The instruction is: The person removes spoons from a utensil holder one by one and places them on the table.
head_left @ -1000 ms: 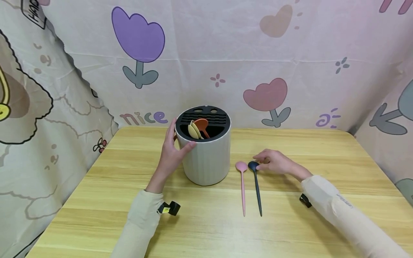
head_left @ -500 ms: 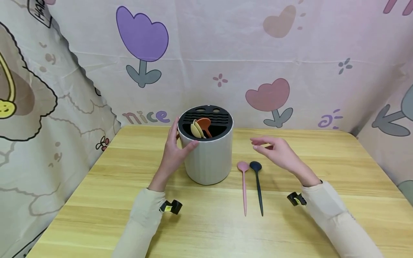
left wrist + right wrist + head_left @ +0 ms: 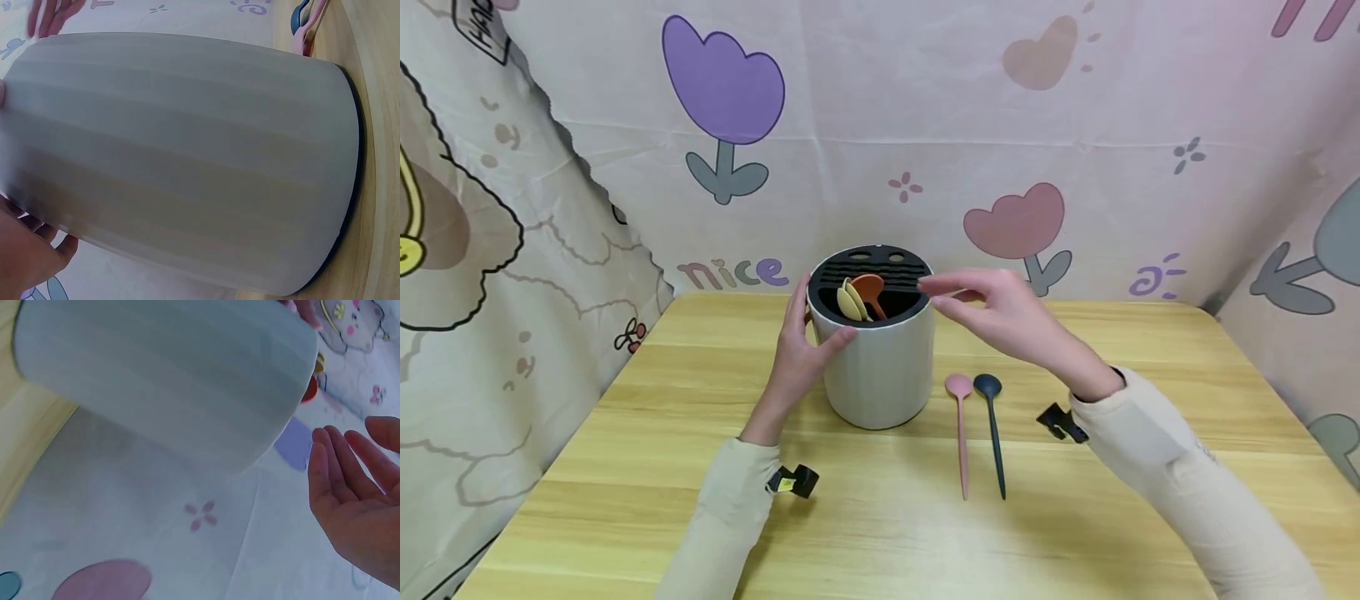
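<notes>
A ribbed white utensil holder (image 3: 880, 379) with a black slotted lid stands upright on the table. My left hand (image 3: 797, 354) grips its upper left side, thumb on the front and fingers reaching round the back. Cream-yellow utensil heads (image 3: 852, 302) and an orange-red spoon (image 3: 869, 288) stick up from the lid's front opening. My right hand (image 3: 1011, 321) is raised by the holder's right rim, fingers extended toward the lid; the right wrist view shows this hand (image 3: 359, 506) holding nothing. A pink spoon (image 3: 958, 386) and a dark blue-black spoon (image 3: 988, 386) lie side by side right of the holder.
The wooden table (image 3: 880, 533) ends at a patterned cloth backdrop (image 3: 865, 100), close behind the holder. A similar cloth (image 3: 482, 400) hangs along the left side. Both wrists wear small black camera mounts, the right one (image 3: 1063, 423) above the tabletop.
My right hand has left the dark spoon's head, risen, and moved left to the holder's rim. Both loose spoons stay where they were. My left hand keeps its grip.
</notes>
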A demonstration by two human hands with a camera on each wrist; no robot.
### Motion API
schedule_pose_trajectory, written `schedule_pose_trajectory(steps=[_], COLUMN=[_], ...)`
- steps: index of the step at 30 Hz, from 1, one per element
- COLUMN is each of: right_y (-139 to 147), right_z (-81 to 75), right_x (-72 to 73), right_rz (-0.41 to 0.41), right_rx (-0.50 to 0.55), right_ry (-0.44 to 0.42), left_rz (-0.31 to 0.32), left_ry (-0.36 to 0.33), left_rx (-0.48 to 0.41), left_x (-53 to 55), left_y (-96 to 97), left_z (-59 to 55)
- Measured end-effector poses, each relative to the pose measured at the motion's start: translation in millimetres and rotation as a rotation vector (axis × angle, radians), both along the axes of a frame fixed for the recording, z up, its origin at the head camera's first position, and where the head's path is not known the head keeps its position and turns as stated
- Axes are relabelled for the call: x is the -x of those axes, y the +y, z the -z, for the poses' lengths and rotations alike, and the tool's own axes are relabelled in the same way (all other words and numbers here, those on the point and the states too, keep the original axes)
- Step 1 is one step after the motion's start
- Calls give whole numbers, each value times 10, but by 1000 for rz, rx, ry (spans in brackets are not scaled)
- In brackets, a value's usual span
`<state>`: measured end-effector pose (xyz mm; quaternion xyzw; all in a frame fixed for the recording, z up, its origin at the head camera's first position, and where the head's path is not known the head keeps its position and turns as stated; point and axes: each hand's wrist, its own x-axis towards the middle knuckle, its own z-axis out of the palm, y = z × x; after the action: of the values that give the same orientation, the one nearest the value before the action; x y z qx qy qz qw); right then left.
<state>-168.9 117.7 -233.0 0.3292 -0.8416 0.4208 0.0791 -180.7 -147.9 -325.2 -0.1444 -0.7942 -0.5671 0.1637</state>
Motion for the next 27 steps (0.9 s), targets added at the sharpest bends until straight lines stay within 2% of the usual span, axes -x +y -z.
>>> schedule_pose_trajectory(steps=[5,12,17,27], right_y=[-306,-556,-623,-704], right_z=[-124,-166,-142,-61], right_x=[66,115,146,279], right_rz=[-67,-41,-28,-149], right_rx=[-81,-170,-172,-129], right_ry=[-33,-11,-15,-104], left_rz=[2,18,20,20], left_ry=[2,16,18,4], left_rx=[-1,4,0,0], left_x=[-9,-8,-9,-15], left_y=[-25,-28,-19,-30], left_z=[10,15,9,18])
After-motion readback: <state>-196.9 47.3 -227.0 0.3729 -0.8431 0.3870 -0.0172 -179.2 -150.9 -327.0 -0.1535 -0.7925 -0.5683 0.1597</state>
